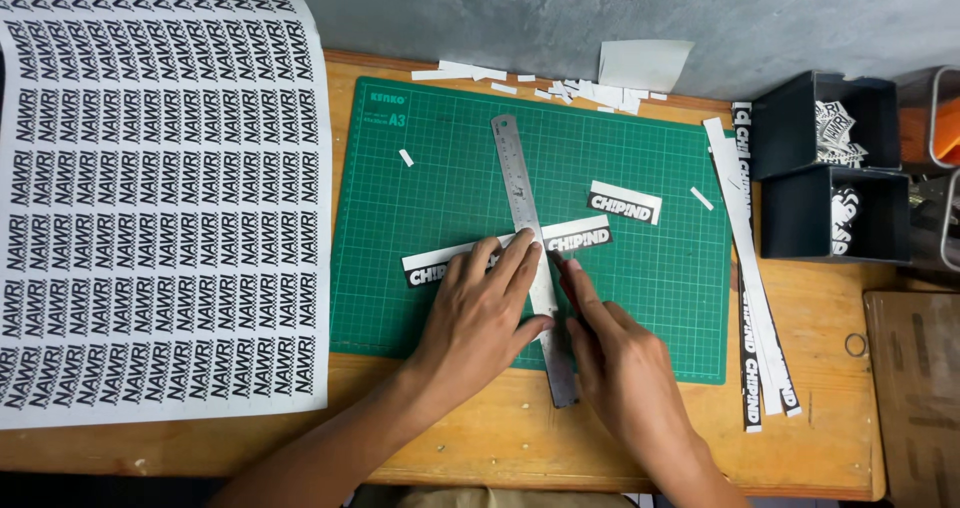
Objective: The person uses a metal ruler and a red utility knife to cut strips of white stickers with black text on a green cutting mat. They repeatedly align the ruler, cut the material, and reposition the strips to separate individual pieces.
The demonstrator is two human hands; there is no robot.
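A wooden tabletop [800, 438] is seen from above. A green cutting mat [660, 298] is laid in the middle of it. A big sheet of stickers [160, 198] is spread at the left. Long paper strips [760, 318] and two dark boxes [830, 168] are placed at the right. Small paper scraps [580, 90] are scattered along the back edge.

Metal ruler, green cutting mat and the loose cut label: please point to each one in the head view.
metal ruler [518, 183], head view, bare upper blade.
green cutting mat [650, 298], head view, bare right area.
cut label [624, 203], head view, its middle.
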